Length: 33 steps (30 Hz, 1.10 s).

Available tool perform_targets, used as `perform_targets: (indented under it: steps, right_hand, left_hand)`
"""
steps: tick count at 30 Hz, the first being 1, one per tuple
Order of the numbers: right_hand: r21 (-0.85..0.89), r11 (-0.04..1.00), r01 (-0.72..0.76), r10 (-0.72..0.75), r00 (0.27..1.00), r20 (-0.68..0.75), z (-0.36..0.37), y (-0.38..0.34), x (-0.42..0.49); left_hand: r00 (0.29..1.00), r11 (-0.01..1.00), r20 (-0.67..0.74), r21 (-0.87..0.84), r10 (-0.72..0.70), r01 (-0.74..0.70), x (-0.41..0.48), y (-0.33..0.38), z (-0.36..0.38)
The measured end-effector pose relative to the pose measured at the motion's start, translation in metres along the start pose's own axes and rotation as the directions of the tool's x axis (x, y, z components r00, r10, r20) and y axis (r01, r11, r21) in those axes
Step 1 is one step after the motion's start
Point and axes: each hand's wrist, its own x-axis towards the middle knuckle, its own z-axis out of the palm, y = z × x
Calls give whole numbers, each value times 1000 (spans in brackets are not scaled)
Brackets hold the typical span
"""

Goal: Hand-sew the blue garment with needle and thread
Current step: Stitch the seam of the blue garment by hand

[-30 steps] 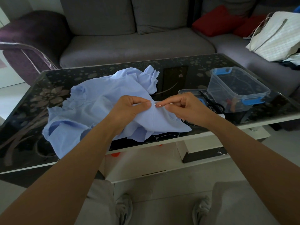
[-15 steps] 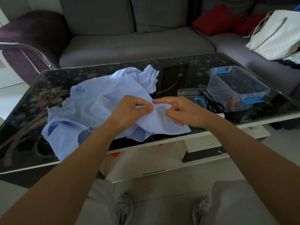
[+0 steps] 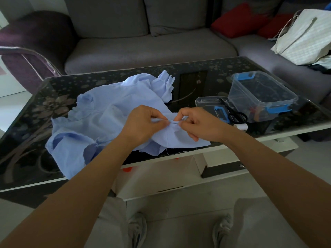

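Grip of left hand and right hand pinches fold of blue garment.

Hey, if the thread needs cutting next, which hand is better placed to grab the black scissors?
Right, likely. The right hand sits just beside the scissors by the clear box; the left hand is farther off, pinching the blue garment.
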Motion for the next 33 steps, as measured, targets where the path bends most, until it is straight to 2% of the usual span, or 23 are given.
perform_targets:
  steps: [5,9,15,21,27,33]
  right_hand:
    - [-57,998,1,-4,999,-39,3,0,2]
    - [-65,998,-10,7,999,-43,7,0,3]
    - [76,997,-7,10,999,-39,-6,-3,-2]
    - [188,982,-17,9,999,43,-12,2,-5]
    - [223,975,9,-24,997,67,-14,5,-6]
    - [304,952,27,-56,995,86,-13,6,-6]
  left_hand:
    - [995,997,-97,81,13,-6,2,-1,3]
    - [997,996,-76,88,14,-8,0,1,8]
    - [992,977,-31,-179,-125,118,2,-1,-3]
    - [985,949,86,-268,-151,168,2,2,-7]
    - [972,930,192,-314,-133,190,-1,3,-12]
    - [964,895,218,-382,-155,230,0,3,-12]
